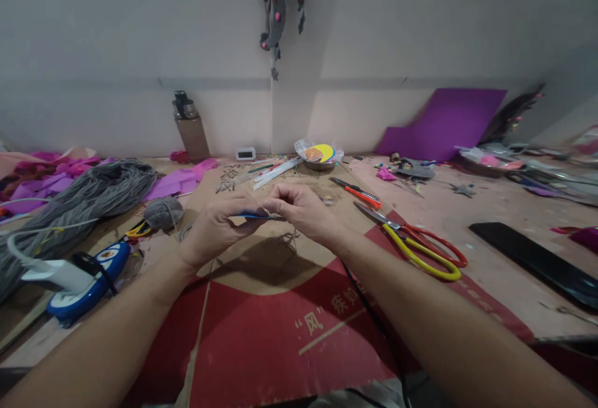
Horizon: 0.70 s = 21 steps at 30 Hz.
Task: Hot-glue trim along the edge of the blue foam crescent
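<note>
My left hand (222, 224) is closed on a thin flat piece (255, 215) with a blue edge, seen nearly edge-on above the cardboard. At the piece's right end, my right hand (301, 212) is pinched, thumb against fingers; what lies between the fingertips is too small to make out. A loose tangle of grey yarn (290, 241) shows just below my hands. Left of them lies a ball of grey yarn (163, 213), with yellow-handled scissors (139, 229) beside it. Under my hands is a red and brown cardboard sheet (261, 339).
Right of my hands lie red-and-yellow-handled scissors (415, 240), an orange utility knife (359, 194) and a black phone (532, 261). At left are a grey yarn skein (103, 199) and a blue power strip (88, 286). Behind stand a brown bottle (192, 137) and a small bowl (319, 164).
</note>
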Tool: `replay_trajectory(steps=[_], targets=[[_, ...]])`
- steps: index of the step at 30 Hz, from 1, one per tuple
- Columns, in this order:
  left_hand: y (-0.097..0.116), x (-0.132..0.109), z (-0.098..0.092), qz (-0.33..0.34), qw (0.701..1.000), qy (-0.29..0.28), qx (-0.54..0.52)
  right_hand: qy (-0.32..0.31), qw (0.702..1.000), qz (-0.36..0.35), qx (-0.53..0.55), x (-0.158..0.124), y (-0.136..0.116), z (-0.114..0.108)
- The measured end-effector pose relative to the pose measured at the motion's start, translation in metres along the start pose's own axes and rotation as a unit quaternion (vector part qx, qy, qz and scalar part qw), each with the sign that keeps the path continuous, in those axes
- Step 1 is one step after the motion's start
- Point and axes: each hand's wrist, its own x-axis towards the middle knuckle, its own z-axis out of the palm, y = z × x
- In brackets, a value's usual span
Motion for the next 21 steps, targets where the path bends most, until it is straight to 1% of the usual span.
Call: replay_trajectory(steps=[3,6,11,13,17,21], targets=[[-0.003,-0.003,-0.002,0.023,1.0,0.003,0.002,-0.015,1.0,0.01,0.021,0.0,0.0,0.001],[-0.006,-0.004,-0.005,0.064,0.998,0.015,0.022,-0.026,0.999,0.015,0.042,-0.001,-0.001,0.003],[-0.014,-0.003,-0.008,0.179,0.981,0.049,0.059,-0.045,0.998,0.022,0.05,-0.001,0.001,0.005],[-0.017,-0.003,-0.009,0.203,0.974,0.055,0.078,-0.045,0.998,0.019,0.042,-0.001,0.001,0.007],[-0.018,-0.006,-0.008,0.195,0.97,0.075,0.124,-0.037,0.998,0.003,0.04,-0.002,0.0,0.008],[-0.014,-0.007,-0.004,0.143,0.974,0.11,0.139,-0.008,0.999,-0.008,0.051,-0.002,0.001,0.009]])
